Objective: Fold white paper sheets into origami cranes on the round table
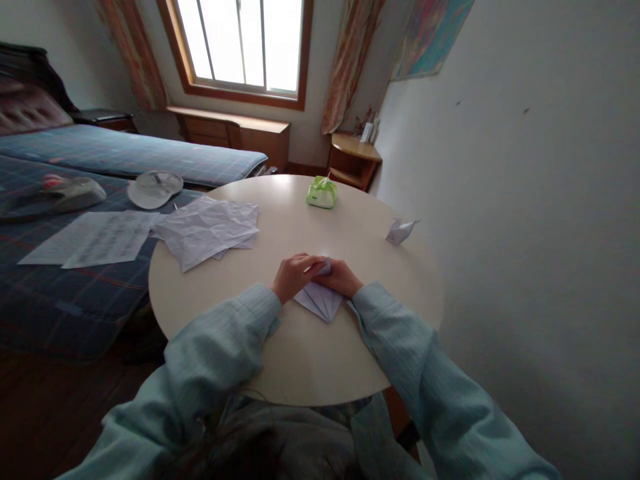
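Both my hands meet over a folded sheet of white paper (325,303) on the round table. Radiating crease lines run to its near corner. My left hand (296,275) is closed on the far part of the paper, with its fingers reaching right. My right hand (341,277) grips the same paper from the other side. Between the fingers a bit of the paper's far end stands up. The fingertips partly hide each other and the folds under them. A folded paper bird (400,231) stands to the right, apart from my hands.
On the round white table (285,360), several creased paper sheets (213,223) lie at the left and a green tissue pack (322,192) at the back. Printed sheets (100,237) and a white cap (155,189) rest on the bed (55,293). A wall (540,233) borders the right.
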Tool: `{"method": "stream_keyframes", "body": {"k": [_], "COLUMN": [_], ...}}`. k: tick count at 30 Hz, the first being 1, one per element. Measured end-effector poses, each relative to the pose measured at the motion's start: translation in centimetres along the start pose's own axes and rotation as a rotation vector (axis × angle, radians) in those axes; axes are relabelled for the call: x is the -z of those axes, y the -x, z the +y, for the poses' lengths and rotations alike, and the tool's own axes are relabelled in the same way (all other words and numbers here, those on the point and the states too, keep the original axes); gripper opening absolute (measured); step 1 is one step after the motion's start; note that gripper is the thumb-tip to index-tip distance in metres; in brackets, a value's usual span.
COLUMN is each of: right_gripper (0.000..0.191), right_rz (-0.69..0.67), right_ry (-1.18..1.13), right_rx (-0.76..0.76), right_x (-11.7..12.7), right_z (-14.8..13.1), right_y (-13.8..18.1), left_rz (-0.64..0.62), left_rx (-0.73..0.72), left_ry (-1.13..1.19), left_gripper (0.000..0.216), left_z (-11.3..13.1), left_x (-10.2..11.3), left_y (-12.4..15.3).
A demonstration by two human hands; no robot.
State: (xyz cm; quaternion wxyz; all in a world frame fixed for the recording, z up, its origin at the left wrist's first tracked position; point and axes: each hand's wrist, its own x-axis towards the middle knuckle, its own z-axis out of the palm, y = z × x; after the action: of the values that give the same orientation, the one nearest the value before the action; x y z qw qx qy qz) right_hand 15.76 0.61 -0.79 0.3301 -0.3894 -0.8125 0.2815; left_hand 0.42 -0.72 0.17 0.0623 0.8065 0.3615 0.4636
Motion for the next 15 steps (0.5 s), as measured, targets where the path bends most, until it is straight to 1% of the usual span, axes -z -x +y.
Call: {"method": "stream_keyframes", "body": {"k": [2, 4, 7, 10, 12, 15], "right_gripper": [0.020, 0.020, 0.016, 0.014, 0.014, 0.021], "right_rz": [0.006, 0.029, 0.094, 0.152, 0.176, 0.222], "right_ry": [0.001, 0.015, 0.052, 0.121, 0.167, 0.171], "right_rx": [-0.005, -0.012, -0.024, -0.062, -0.104, -0.163], "right_x": [0.0, 0.1, 0.3, 0.4, 0.5, 0.6], "right_z": [0.0, -0.2, -0.3, -0.3, -0.1, 0.2], "right_y": [0.0, 0.1, 0.0, -0.1, -0.2, -0.3], "left_rz": [-0.004, -0.049, -0.188, -0.306, -0.329, -0.318], "left_rx": [0.024, 0.071, 0.173, 0.270, 0.325, 0.371], "left_ry": [-0.020, -0.060, -0.122, -0.163, -0.177, -0.179], "left_gripper": [0.024, 0.022, 0.017, 0.019, 0.020, 0.021], "left_z": [0.0, -0.2, -0.5, -0.8, -0.9, -1.1], "left_x": [0.1, 0.2, 0.4, 0.4, 0.4, 0.4], "left_y": [-0.1, -0.2, -0.3, -0.4, -0.4, -0.5]}}
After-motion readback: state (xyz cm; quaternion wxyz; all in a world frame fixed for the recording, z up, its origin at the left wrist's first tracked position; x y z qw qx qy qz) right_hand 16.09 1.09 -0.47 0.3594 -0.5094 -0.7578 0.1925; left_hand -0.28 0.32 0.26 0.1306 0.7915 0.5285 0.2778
